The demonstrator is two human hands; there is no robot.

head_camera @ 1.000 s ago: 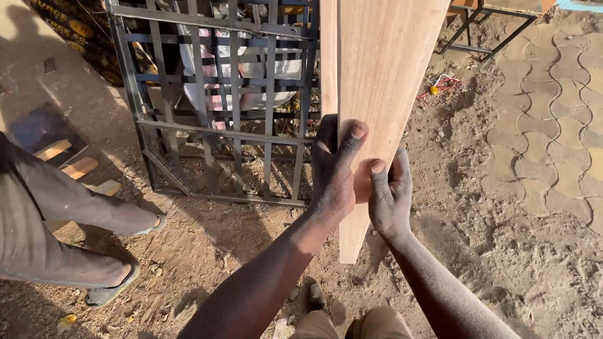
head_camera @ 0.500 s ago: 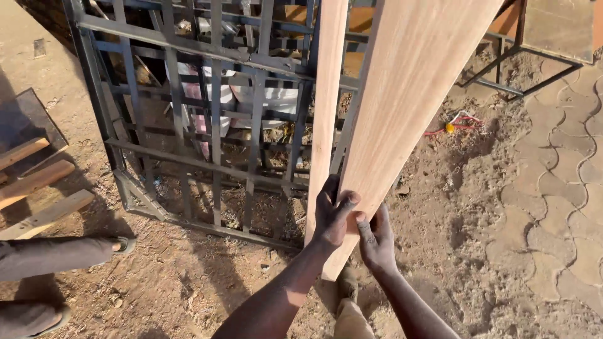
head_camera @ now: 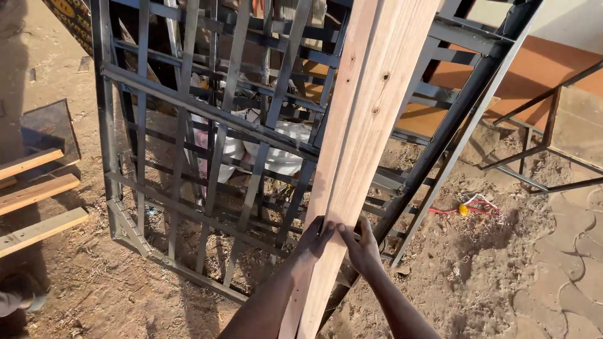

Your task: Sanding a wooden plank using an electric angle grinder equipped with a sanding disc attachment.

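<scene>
I hold a long pale wooden plank [head_camera: 370, 119] that runs from the bottom middle up past the top of the head view, tilted to the right. My left hand [head_camera: 312, 242] grips its left edge low down. My right hand [head_camera: 362, 246] grips the right edge at the same height, its fingertips close to those of the left. The plank's lower end is hidden behind my left forearm. Behind the plank stands a black metal grille frame [head_camera: 188, 107].
Several short wooden boards [head_camera: 38, 207] lie at the left edge on the dirt. Another person's shoe [head_camera: 16, 301] shows at the bottom left. A red and yellow cord [head_camera: 468, 207] lies on sawdust at the right. Paving stones [head_camera: 565, 276] are at the bottom right.
The plank has turned more edge-on and steeper. My hands have slid to grip both of its edges. The view has moved closer to the metal grille, and the other person's legs have left the view.
</scene>
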